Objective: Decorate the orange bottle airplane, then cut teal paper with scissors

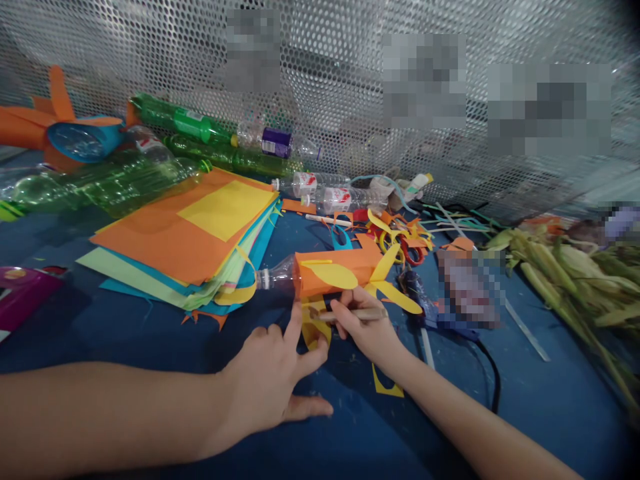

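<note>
Frame centre: your right hand [367, 330] grips a pen [369, 314], probably, at the yellow wing [316, 325] below the orange-wrapped bottle [363, 262]; left hand [265, 367], fingers spread, touches the wing. Keep it flat, pressure light.

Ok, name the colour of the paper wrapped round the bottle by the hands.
The paper wrap is orange; it shows best in the head view.

The left forearm [110, 413] and right forearm [465, 407] are bare as far as they show, both smooth and narrowing toward the left hand [267, 370] and right hand [367, 332], which are likewise bare, with slender fingers [293, 328].
</note>
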`<state>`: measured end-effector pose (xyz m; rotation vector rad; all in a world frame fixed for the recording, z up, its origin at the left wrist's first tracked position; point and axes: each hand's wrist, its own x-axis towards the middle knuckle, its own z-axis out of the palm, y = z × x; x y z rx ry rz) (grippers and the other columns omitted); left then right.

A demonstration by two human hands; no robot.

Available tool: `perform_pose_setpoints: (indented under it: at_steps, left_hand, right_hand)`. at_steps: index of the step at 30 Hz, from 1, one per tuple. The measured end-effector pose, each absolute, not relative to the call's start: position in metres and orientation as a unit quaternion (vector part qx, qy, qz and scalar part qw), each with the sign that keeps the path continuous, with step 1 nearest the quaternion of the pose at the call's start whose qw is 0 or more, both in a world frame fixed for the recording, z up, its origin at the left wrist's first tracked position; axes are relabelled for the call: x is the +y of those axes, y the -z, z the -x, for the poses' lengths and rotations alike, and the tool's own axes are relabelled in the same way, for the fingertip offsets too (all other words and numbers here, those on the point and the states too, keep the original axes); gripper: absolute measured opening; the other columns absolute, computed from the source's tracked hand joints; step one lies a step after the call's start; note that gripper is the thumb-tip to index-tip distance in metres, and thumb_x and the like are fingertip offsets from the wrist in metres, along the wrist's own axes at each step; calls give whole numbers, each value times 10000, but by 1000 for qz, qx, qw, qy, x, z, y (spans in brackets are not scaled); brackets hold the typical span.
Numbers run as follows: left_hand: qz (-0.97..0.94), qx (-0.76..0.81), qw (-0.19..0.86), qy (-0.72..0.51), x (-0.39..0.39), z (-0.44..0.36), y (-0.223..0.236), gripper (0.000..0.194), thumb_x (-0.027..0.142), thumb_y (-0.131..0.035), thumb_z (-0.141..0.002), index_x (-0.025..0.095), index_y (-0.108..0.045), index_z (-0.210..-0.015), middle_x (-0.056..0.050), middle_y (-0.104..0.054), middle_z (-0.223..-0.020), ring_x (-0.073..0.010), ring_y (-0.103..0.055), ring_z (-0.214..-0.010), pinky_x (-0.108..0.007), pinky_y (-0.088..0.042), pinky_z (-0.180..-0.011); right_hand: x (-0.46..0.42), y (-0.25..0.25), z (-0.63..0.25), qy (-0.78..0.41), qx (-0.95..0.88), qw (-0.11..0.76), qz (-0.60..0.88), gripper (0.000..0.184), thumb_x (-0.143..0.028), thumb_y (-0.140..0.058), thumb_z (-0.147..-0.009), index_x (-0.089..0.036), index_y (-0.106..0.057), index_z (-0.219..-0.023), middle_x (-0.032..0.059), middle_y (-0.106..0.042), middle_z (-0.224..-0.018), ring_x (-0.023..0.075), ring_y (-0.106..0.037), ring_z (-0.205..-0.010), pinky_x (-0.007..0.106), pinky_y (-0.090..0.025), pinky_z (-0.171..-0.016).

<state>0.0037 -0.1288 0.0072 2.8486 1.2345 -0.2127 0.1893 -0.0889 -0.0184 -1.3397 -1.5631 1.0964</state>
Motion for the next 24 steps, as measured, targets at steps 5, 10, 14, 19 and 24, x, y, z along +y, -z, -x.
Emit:
perform_pose_setpoints:
  at_steps: [5,10,14,19,24]
  left_hand:
    - [-915,398,16,71,-130,-5,-7,688,752,-314,-772,317,-419,-1295,-257,-391,-1340,-295,-618,-723,-416,-479,-582]
    - [-912,404,0,71,-131,-4,-2,797,769,-287,-764,263,-319,-1379,-288,-366,-1347,-287,-611,-711,-414,-479,-583]
    - [-912,405,-4,72,-130,-4,-1,782,778,-258,-761,302,-306,-1380,-273,-370,-1348,-282,-611,-702,-409,-475,-578]
    - [-915,399,-4,58,-129,-3,-1,720,779,-237,-764,363,-331,-1344,-263,-359,-1358,-291,-612,-699,-409,-467,-560]
    - [-915,399,-7,54,-129,-2,2,699,770,-218,-776,372,-328,-1340,-251,-376,-1342,-292,-612,-695,-418,-467,-560]
  right_hand:
    - [-89,17,-189,-446,-608,404,518,241,-288,-546,-841,-223,-406,-656,-91,-459,-397,87,-427,-361,202,-333,-414]
    - [-88,14,-189,-433,-561,491,507,261,-272,-514,-848,-231,-355,-646,-114,-376,-374,82,-369,-348,211,-358,-439]
    - [-86,16,-191,-425,-568,471,524,262,-262,-522,-839,-227,-361,-634,-109,-378,-388,74,-346,-338,198,-278,-384]
    - [-85,18,-191,-424,-576,451,533,232,-246,-513,-833,-226,-376,-647,-110,-390,-380,74,-358,-331,192,-268,-377]
    - [-87,16,-189,-422,-595,433,530,235,-250,-512,-834,-222,-383,-639,-111,-403,-361,69,-353,-328,183,-282,-389]
